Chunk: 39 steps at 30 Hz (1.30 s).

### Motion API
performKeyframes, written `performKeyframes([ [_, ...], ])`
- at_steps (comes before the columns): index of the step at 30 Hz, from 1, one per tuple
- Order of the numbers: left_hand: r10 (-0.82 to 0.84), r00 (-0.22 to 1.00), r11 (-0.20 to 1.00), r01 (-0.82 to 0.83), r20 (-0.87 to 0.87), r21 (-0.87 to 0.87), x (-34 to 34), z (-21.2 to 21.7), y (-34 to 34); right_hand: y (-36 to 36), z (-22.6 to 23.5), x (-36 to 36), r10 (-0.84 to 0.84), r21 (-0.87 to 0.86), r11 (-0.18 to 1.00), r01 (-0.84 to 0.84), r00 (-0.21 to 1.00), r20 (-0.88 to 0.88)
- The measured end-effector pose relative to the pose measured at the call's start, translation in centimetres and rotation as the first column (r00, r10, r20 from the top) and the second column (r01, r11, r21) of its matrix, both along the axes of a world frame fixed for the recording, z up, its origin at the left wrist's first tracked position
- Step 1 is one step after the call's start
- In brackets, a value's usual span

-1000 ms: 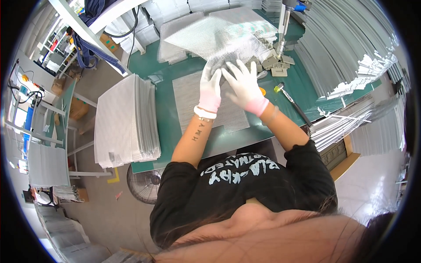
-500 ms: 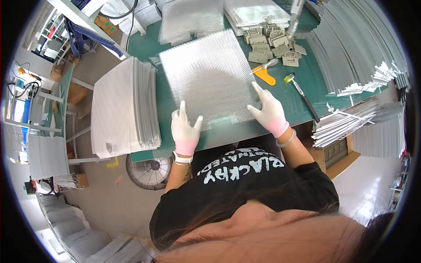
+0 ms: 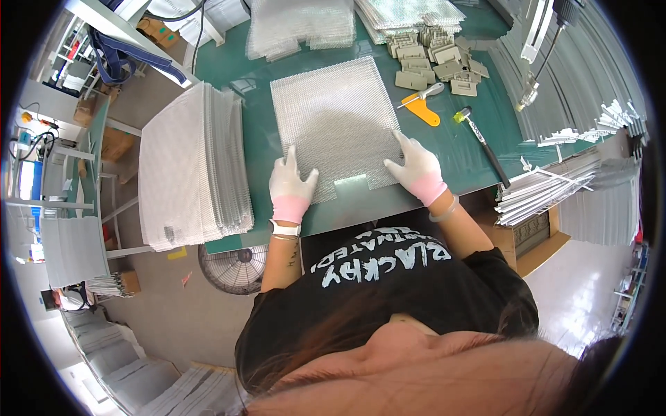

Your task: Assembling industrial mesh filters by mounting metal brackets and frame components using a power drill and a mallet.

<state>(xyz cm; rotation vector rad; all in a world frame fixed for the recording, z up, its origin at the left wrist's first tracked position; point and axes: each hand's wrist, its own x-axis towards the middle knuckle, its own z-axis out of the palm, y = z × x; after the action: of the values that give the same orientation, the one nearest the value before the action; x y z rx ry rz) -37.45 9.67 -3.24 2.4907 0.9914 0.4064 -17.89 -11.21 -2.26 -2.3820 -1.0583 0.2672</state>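
A rectangular silver mesh sheet [image 3: 336, 114] with a notch in its near edge lies flat on the green table [image 3: 258, 170] in front of me. My left hand [image 3: 293, 184], in a white glove with a pink cuff, touches the sheet's near left corner. Its index finger points forward and its thumb is spread. My gloved right hand [image 3: 418, 168] touches the right edge near the close corner, index finger stretched along that edge and thumb apart. The undersides of both hands are hidden.
Left stands a tall stack of mesh sheets [image 3: 177, 166]; more mesh [image 3: 302, 28] lies at the back. Beige plates [image 3: 451, 69], a yellow scraper [image 3: 422, 111], a screwdriver [image 3: 433, 90] and a hammer [image 3: 485, 149] lie right. A hanging tool [image 3: 528, 93] is above white strips [image 3: 541, 197].
The mesh sheet has turned slightly and settled flatter, square to the table's front. Both hands stay at its near corners, with small shifts. The hanging tool has swung right.
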Motion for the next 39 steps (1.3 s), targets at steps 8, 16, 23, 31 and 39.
performKeyframes([
  [8, -0.019, 0.998, 0.994, 0.026, -0.063, 0.104, -0.1, -1.4, 0.3, -0.2, -1.4, 0.2, 0.023, -0.035, 0.999, -0.022, 0.999, 0.03],
  [16, 0.076, 0.98, 0.99, -0.097, -0.182, -0.107, 0.6, 0.1, 2.1, 0.2, -1.1, 3.3, 0.137, -0.075, 0.988, -0.134, 0.99, 0.038],
  [23, -0.29, 0.892, 0.951, 0.31, -0.347, 0.002, -0.1, -0.4, 3.3, 5.8, -1.6, 17.4, -0.101, 0.134, 0.99, 0.044, 0.881, 0.462],
  [31, -0.213, 0.971, 0.893, 0.15, 0.105, 0.424, -4.6, 2.3, -6.5, 8.0, 0.0, 19.0, 0.094, -0.178, 0.984, 0.0, 0.85, 0.518],
  [39, 0.685, 0.726, -0.189, 0.255, 0.059, -0.948, -9.3, -9.9, -13.4, -3.0, 0.9, -1.1, 0.445, 0.475, 0.821, -0.316, 0.876, -0.186],
])
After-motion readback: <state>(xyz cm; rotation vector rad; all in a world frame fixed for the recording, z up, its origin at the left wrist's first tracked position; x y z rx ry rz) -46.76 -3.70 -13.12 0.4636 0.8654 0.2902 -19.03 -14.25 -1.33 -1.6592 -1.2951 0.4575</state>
